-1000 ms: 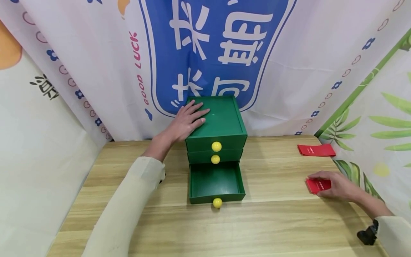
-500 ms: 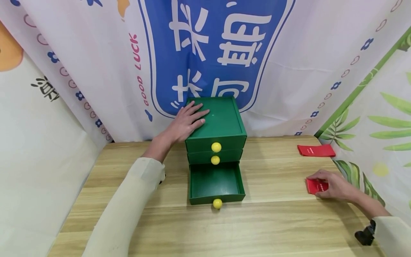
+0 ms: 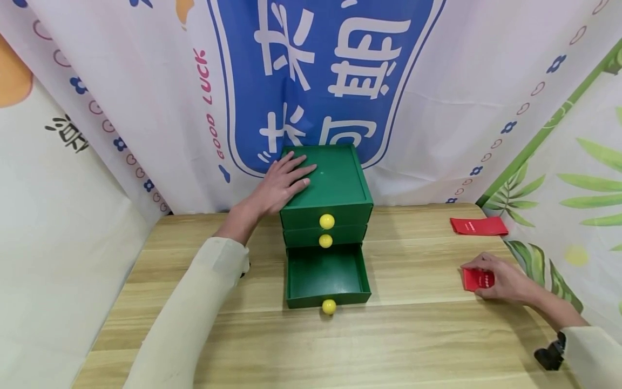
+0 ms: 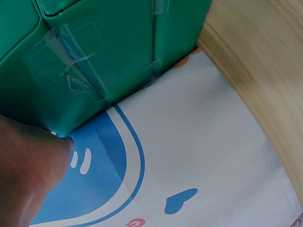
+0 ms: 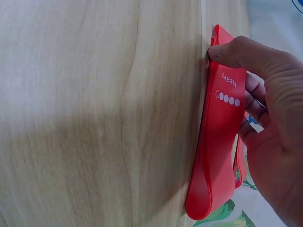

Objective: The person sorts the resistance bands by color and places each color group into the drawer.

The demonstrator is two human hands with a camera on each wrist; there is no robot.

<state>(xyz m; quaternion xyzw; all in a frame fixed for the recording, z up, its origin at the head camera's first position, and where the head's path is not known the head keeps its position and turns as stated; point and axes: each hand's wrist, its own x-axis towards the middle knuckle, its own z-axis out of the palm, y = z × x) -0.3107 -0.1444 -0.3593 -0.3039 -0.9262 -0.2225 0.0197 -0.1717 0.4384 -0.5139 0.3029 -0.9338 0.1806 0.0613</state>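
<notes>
My left hand rests with spread fingers on the top left of a green drawer cabinet with yellow knobs. In the left wrist view, part of that hand shows beside the taped green cabinet wall. The cabinet's bottom drawer is pulled out, and its bare floor shows. At the right of the table, my right hand grips a folded red resistance band. The right wrist view shows the thumb of my right hand pressing the band, which is printed "Heavy".
A second flat red resistance band lies farther back at the table's right edge. The wooden table meets a printed curtain behind the cabinet. Printed cloth with green leaves hangs along the right side.
My right hand has shifted slightly left with the red resistance band, and more of the band's face is covered by the fingers. My left hand and the cabinet look the same.
</notes>
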